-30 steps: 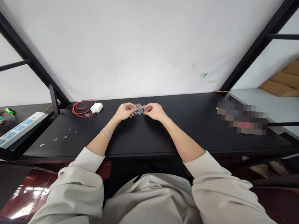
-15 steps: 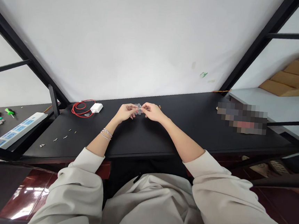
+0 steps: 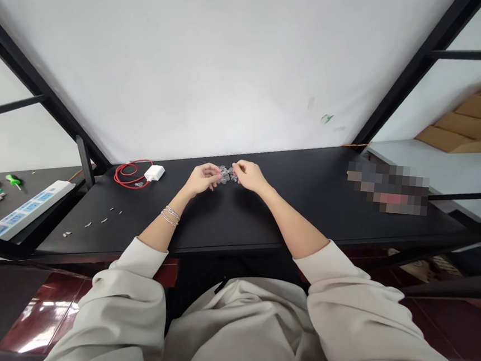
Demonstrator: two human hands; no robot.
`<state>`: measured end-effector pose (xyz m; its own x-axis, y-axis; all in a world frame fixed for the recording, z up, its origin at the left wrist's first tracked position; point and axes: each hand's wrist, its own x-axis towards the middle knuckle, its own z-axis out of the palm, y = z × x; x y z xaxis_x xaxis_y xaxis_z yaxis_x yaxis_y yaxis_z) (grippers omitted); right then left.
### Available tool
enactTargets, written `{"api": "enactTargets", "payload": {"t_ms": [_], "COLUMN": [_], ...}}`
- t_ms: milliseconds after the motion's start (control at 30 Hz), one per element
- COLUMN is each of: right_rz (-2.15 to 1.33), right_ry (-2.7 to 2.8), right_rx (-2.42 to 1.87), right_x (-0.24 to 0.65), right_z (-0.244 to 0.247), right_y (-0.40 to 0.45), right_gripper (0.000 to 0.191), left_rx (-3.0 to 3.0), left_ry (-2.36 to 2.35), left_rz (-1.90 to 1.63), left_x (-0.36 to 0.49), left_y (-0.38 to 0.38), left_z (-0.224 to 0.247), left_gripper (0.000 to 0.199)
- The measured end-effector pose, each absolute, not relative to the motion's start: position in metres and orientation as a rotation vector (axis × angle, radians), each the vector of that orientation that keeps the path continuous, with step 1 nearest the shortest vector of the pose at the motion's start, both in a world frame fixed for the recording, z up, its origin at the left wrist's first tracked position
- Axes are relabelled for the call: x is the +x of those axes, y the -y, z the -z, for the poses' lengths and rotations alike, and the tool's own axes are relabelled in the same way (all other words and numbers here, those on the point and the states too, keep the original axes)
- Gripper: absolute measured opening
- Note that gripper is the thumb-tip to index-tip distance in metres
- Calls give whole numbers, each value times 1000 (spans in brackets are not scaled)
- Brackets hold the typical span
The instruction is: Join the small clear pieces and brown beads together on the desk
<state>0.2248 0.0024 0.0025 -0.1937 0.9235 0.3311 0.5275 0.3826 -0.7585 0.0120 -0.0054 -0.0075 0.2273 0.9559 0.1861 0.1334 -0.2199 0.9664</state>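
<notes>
A cluster of small, clear, shiny pieces is between my hands above the black tabletop; what exactly it is cannot be made out. My left hand pinches its left side between thumb and fingers. At its right end, the fingers of my right hand are closed on a part of the same clear cluster. My fingertips partly cover both ends.
A white charger with a coiled red cable lies to the left. Several tiny pieces are scattered nearer the left edge. Further left are a power strip and a green screwdriver. A blurred-out object lies right.
My right hand has shifted slightly up and to the right, away from my left. More of the clear cluster now shows between them. My left hand has hardly moved.
</notes>
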Motion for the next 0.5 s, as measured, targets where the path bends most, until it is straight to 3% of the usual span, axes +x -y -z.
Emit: {"api": "enactTargets", "payload": {"t_ms": [133,500], "right_rz": [-579,-478], "right_ry": [1652,1395], "right_rx": [-1336,-1543], "right_x": [240,283], "right_z": [-2,4], "right_y": [-17,-44], "right_gripper": [17,16], "left_rx": [1547,1555], "left_ry": [-1075,-1097], "left_rz": [-1115,-1119], "left_x": [13,13], "left_y": [6,4], "left_z": [6,8], "left_gripper": [43,37]}}
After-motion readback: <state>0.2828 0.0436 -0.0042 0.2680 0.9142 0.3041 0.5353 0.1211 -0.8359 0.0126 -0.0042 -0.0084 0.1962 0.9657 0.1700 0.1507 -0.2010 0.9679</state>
